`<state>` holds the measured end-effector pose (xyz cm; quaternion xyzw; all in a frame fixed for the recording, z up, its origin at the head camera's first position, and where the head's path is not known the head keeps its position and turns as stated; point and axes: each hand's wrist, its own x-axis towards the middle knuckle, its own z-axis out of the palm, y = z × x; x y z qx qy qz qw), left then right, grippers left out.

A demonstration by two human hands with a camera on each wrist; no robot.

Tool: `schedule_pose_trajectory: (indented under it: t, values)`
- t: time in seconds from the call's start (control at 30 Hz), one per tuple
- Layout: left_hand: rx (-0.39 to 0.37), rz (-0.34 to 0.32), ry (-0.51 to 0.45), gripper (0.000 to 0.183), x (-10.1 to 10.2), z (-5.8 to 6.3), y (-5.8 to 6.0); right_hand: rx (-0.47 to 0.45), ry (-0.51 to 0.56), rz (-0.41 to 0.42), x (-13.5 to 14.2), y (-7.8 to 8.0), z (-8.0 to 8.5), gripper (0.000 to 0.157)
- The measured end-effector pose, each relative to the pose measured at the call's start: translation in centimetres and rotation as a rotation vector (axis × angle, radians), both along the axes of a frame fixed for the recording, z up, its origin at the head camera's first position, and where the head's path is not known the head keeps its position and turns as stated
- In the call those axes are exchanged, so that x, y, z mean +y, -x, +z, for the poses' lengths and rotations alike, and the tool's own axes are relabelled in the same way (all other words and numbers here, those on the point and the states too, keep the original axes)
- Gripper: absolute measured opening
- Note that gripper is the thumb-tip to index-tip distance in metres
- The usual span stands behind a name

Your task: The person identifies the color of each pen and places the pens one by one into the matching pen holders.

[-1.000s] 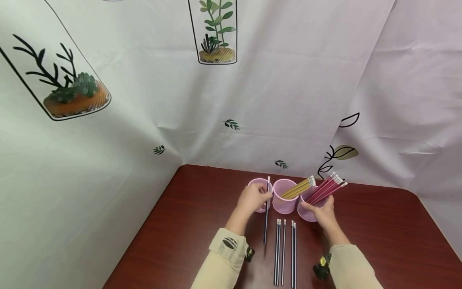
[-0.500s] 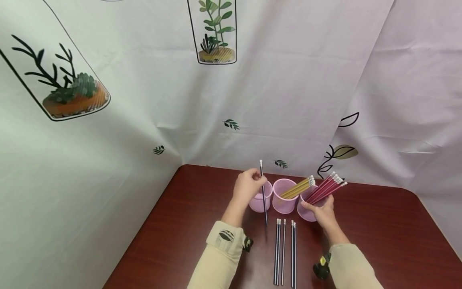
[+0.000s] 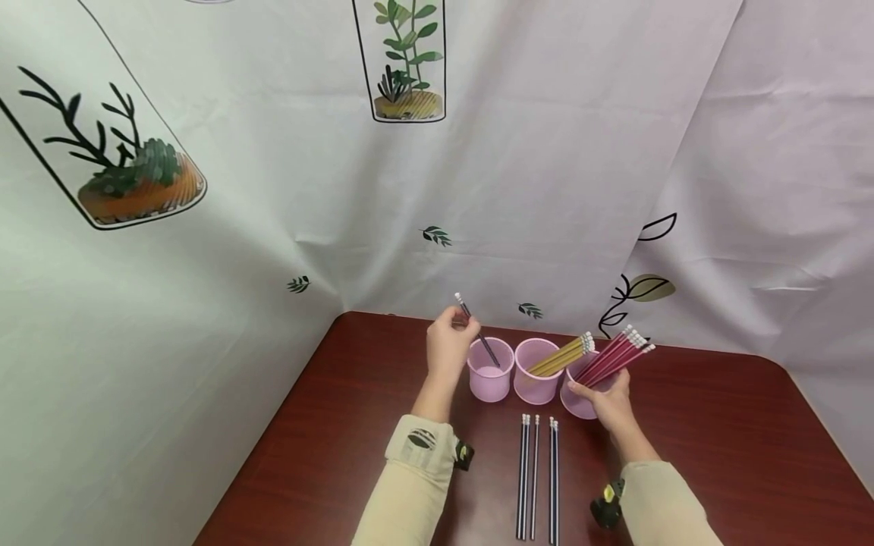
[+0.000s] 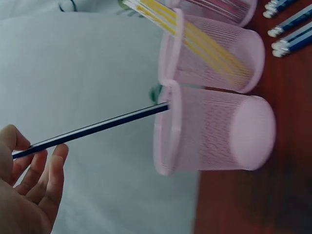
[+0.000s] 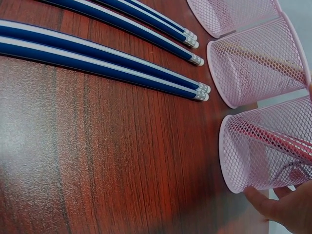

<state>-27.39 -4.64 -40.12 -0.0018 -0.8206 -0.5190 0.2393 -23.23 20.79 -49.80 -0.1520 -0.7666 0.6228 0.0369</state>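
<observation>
My left hand (image 3: 447, 345) pinches a blue-and-white striped pencil (image 4: 97, 127) near its eraser end. The pencil slants down, its far end at the mouth of the left pink mesh pencil cup (image 3: 489, 389). No other pencil shows in that cup. Beside it, the middle pink mesh cup (image 3: 536, 392) holds several yellow pencils (image 3: 560, 359), leaning right. My right hand (image 3: 614, 403) grips the right pink mesh cup (image 5: 239, 151), which holds several red pencils (image 3: 610, 358). Part of that cup is hidden behind the hand.
Several more blue striped pencils (image 3: 524, 478) lie in small groups on the brown table (image 3: 328, 425) in front of the cups, eraser ends toward them. A white printed cloth (image 3: 532, 189) hangs behind the table and along its left side.
My left hand has lifted and moved left, and the pencil has tilted from near upright so that its lower end now points into the left cup. The right hand stays on its cup.
</observation>
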Motion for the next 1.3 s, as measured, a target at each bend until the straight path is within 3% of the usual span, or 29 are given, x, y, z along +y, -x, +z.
schedule_pose_trajectory:
  t: [0.2, 0.33, 0.63, 0.87, 0.93, 1.1, 1.3]
  values:
    - [-0.076, 0.083, -0.024, 0.015, -0.8, -3.6, 0.3, 0.016, -0.006, -0.008, 0.1, 0.1, -0.3, 0.105]
    - [-0.138, 0.104, -0.007, 0.015, -1.0, -5.2, 0.1, 0.022, -0.005, -0.013, 0.1, 0.2, -0.3, 0.106]
    - [-0.201, 0.111, -0.010, 0.016, -0.9, -6.5, -0.1, 0.034, 0.002, -0.005, 0.1, 0.3, -0.6, 0.109]
    - [-0.205, 0.120, 0.001, 0.015, -0.8, -7.0, -0.4, 0.096, -0.017, -0.014, 1.7, 2.3, -4.7, 0.122]
    - [-0.208, 0.123, 0.006, 0.015, -0.8, -7.2, -0.4, 0.095, -0.014, -0.003, 1.6, 2.2, -4.2, 0.121]
    - [-0.203, 0.124, 0.024, 0.013, -0.7, -7.7, -0.3, 0.059, 0.012, -0.009, 0.2, 0.5, -0.8, 0.111]
    - [-0.189, 0.112, 0.021, 0.011, -0.7, -8.1, -0.2, 0.018, 0.005, -0.005, -0.1, 0.1, 0.0, 0.107]
